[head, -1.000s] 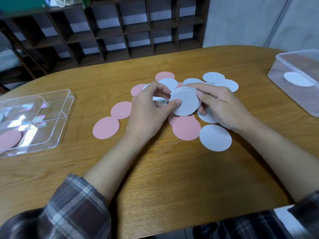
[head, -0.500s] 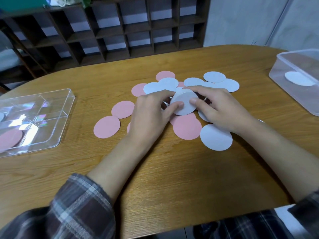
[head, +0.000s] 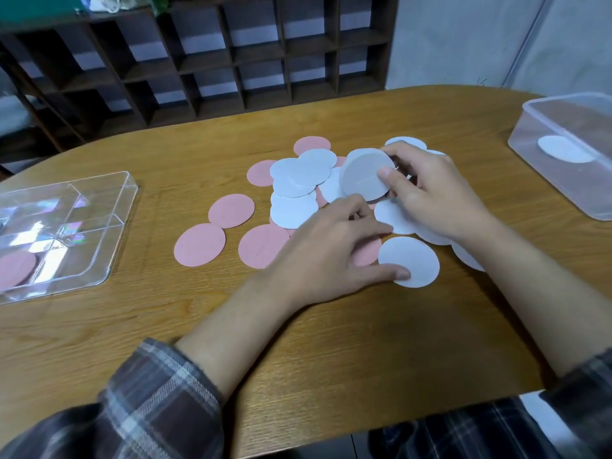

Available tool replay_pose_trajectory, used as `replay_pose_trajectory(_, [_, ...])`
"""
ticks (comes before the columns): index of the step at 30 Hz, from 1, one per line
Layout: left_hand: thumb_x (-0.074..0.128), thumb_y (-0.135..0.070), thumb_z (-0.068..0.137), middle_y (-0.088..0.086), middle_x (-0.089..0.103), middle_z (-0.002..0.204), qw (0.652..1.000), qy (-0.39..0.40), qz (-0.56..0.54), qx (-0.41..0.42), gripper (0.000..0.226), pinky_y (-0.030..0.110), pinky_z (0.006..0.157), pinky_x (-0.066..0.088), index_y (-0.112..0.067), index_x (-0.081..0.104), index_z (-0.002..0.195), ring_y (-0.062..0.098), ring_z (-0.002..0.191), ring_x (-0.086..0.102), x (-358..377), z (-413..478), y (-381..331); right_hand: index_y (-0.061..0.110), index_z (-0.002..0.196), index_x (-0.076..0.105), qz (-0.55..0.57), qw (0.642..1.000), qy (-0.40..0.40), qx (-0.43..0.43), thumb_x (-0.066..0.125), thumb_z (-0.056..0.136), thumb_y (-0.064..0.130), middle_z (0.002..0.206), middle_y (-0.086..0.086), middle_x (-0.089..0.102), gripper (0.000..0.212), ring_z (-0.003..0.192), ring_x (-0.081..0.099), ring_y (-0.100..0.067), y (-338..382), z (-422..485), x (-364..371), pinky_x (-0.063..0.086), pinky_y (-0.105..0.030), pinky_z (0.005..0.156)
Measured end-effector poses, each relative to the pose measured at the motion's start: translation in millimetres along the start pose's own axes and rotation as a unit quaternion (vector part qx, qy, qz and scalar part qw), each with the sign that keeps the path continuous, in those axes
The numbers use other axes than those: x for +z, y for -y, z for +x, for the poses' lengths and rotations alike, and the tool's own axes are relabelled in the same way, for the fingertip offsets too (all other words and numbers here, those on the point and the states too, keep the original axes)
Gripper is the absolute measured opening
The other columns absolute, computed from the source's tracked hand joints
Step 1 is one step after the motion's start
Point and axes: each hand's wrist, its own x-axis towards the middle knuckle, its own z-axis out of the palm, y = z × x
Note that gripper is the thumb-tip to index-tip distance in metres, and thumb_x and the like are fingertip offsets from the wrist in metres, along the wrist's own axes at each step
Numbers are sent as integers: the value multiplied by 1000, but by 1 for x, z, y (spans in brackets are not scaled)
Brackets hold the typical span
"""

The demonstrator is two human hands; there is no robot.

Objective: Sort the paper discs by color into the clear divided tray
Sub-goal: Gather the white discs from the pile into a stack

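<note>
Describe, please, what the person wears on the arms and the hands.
Both arms wear long checked sleeves in dark grey and brownish tones with pale lines. The left sleeve ends partway up the forearm; the right sleeve shows only at the lower right edge. The left hand and right hand are bare: no gloves, no ring or watch visible.

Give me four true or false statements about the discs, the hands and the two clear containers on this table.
1. The right hand pinches the held white disc, tilted up off the pile. True.
2. The divided tray contains a white disc. False: a pink disc lies in it.
3. The clear tub on the right contains a lone white disc. True.
4. The left hand grips a pink disc. False: it lies flat, thumb pressing the near white disc.
</note>
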Motion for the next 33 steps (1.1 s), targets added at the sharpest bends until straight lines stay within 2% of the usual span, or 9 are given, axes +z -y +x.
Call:
replay_pose_trajectory(4, [82,-59,79,-4,52,107,999,26,-26,-12,50,34,90,47,-37,74,123,12,103,50,-2,1,-1,33,110,64,-8,1000,-7,4,54,104,24,88,18,64,14,79,60,-8,-1,1,0,44,-24,70])
replay_pose_trajectory(7, [88,-50,76,-7,56,108,996,36,-71,-42,48,26,88,45,-35,72,118,8,102,52,-5,2,-1,31,112,65,-3,1000,-5,8,55,104,24,89,16,65,15,77,60,-10,0,1,1,47,-25,71])
replay_pose_trajectory(11, [87,-23,84,-7,66,91,976,12,-203,-81,27,20,72,49,-22,70,104,5,74,56,-11,3,0,31,118,68,3,1000,-5,7,55,104,22,90,18,66,21,78,60,-3,1,1,0,45,-23,74])
replay_pose_trajectory(14, [80,-16,91,-7,62,77,964,-8,-243,-110,11,16,63,44,-16,70,96,5,63,50,-17,5,7,34,134,65,16,1000,0,19,55,104,23,95,20,67,33,80,61,-2,2,1,-2,46,-22,78])
replay_pose_trajectory(18, [79,-13,92,2,64,79,943,-62,-295,-141,9,28,68,51,-11,71,94,13,70,55,-23,9,15,39,142,59,36,999,10,36,54,106,24,77,20,62,40,69,57,-3,1,1,-1,40,-15,66])
replay_pose_trajectory(21, [78,-16,91,13,69,79,931,-133,-297,-164,9,53,75,62,-14,69,92,28,71,66,-23,9,21,43,140,60,67,997,19,47,55,105,24,69,12,60,40,66,56,-11,1,0,-2,49,-32,72])
replay_pose_trajectory(25, [79,-19,90,7,73,76,930,-208,-236,-192,12,47,73,62,-18,68,89,28,69,73,-22,10,23,46,133,65,110,991,54,54,53,103,26,79,-13,62,38,75,61,-36,2,0,0,53,-56,89])
replay_pose_trajectory(28, [80,-22,89,4,73,70,929,-224,-217,-201,14,46,74,62,-20,66,89,27,66,73,-20,9,24,46,131,67,115,990,67,52,48,103,26,78,-10,63,39,74,62,-26,5,-1,1,52,-55,91])
replay_pose_trajectory(33, [82,-22,88,-6,74,87,931,-229,-204,-200,21,40,75,62,-24,71,106,18,69,73,-18,9,25,60,124,64,104,990,80,43,42,100,31,85,-10,64,44,79,60,-22,8,-5,4,50,-53,93])
